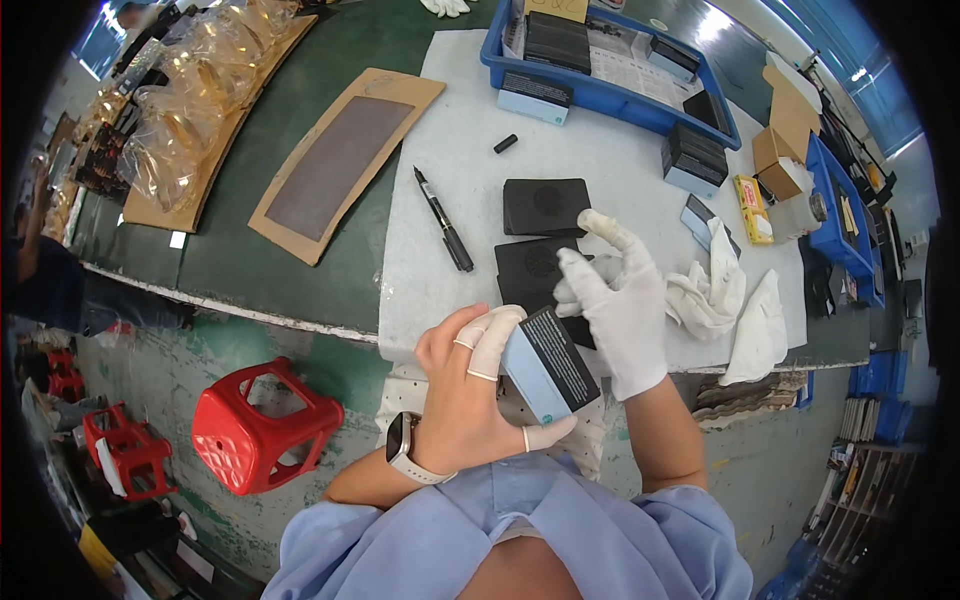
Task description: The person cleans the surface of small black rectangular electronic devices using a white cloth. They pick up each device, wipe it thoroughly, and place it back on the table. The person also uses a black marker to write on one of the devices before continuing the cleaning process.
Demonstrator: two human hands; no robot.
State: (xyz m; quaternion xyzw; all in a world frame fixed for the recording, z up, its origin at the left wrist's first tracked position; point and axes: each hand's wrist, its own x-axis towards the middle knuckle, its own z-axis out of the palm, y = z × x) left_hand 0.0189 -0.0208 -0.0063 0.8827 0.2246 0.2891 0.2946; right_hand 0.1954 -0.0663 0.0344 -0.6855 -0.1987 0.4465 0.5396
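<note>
My left hand, with pale finger cots on some fingertips and a watch at the wrist, grips a small black and light-blue box tilted in front of my body. Just right of the box is my right hand in a white glove, thumb and forefinger spread apart with nothing between them. Its other fingers are partly hidden. Beyond the hands, two flat black square pieces lie on the white sheet, the nearer one partly covered by the right hand.
A black marker and its cap lie uncapped on the sheet. At the back stands a blue tray of boxes, with a box stack beside it. White gloves lie right. Cardboard lies left; a red stool stands below.
</note>
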